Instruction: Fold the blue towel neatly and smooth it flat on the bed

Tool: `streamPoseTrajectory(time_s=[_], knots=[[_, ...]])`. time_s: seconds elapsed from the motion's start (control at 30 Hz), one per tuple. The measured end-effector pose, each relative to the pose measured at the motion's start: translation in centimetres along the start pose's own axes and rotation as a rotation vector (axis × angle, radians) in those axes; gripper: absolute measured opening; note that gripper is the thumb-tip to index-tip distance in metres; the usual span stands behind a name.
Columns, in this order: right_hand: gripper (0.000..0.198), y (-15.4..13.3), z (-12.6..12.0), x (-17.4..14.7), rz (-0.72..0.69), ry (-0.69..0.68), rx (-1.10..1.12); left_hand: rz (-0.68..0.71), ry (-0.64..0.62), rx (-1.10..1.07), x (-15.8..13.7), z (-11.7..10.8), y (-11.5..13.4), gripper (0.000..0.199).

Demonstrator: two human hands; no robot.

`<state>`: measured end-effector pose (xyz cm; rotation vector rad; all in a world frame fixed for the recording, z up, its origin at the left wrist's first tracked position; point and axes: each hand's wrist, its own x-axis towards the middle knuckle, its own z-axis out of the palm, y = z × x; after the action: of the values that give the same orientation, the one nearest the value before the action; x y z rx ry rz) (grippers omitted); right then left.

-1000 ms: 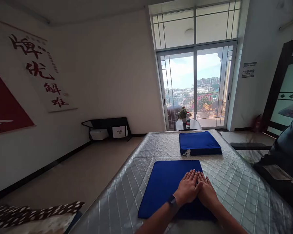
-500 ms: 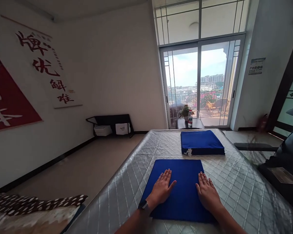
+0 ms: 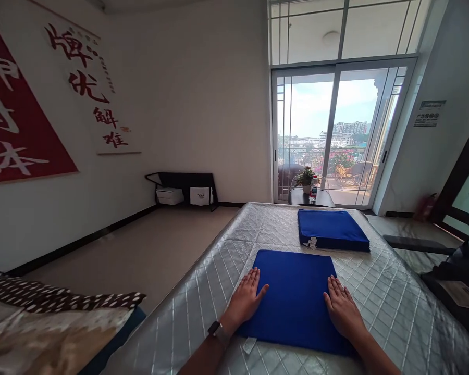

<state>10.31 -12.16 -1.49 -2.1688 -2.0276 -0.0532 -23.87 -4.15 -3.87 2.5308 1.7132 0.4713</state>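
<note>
1. Your blue cloth (image 3: pixel 293 307) lies flat on the silver quilted surface (image 3: pixel 207 291); take its middle as the centre of the clock, with twelve pointing at the window (image 3: pixel 338 135).
2. Your left hand (image 3: pixel 245 296) is at nine o'clock, palm down over the cloth's left edge. Its grip is spread flat: fingers straight and side by side, thumb angled away over the cloth.
3. Your right hand (image 3: pixel 343 304) is at three o'clock, palm down over the right edge, its grip likewise flat, thumb pointing inward.
4. You have a watch (image 3: pixel 218 329) on your left wrist.
5. A white tag (image 3: pixel 249 345) pokes out from the cloth's near edge, between seven and eight o'clock.
6. At one o'clock, just beyond the cloth and apart from it, sits a blue stack (image 3: pixel 332 226) with white labels (image 3: pixel 311 242) at its near-left corner.
7. Farther off, around twelve, a bottle (image 3: pixel 313 191) and a potted plant (image 3: pixel 305 177) stand near each other.
</note>
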Motion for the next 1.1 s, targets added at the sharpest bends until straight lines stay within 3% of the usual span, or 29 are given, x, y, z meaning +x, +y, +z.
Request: streamPoseTrajectory(time_s=[0.23, 0.4, 0.5, 0.7, 0.8, 0.93, 1.1], knots=[[0.066, -0.4, -1.3, -1.4, -0.031, -0.008, -0.01, 0.003, 0.075, 0.026, 0.1, 1.2, -0.4, 0.075], [0.068, -0.5, -0.7, -5.0, -0.064, -0.003, 0.054, -0.014, 0.202, 0.108, -0.2, -0.2, 0.9, 0.075], [0.069, -1.0, -0.4, -6.4, -0.048, 0.001, 0.063, 0.1, 0.223, 0.116, -0.9, -1.6, 4.5, 0.07], [0.064, -1.0, -0.5, -6.7, -0.078, 0.001, 0.021, 0.57, 0.018, -0.092, -2.6, -2.4, 16.9, 0.07], [0.059, -0.6, -0.1, -6.7, -0.133, 0.005, 0.005, 0.615, -0.051, -0.187, -2.8, -2.1, 20.3, 0.07], [0.061, -0.5, 0.4, -6.6, -0.105, 0.019, -0.009, 0.528, -0.113, -0.193, -2.9, -2.2, 18.8, 0.07], [0.066, -0.6, 0.3, -6.4, -0.083, 0.022, 0.021, 0.325, -0.122, -0.091, -4.7, -3.2, 11.9, 0.07]])
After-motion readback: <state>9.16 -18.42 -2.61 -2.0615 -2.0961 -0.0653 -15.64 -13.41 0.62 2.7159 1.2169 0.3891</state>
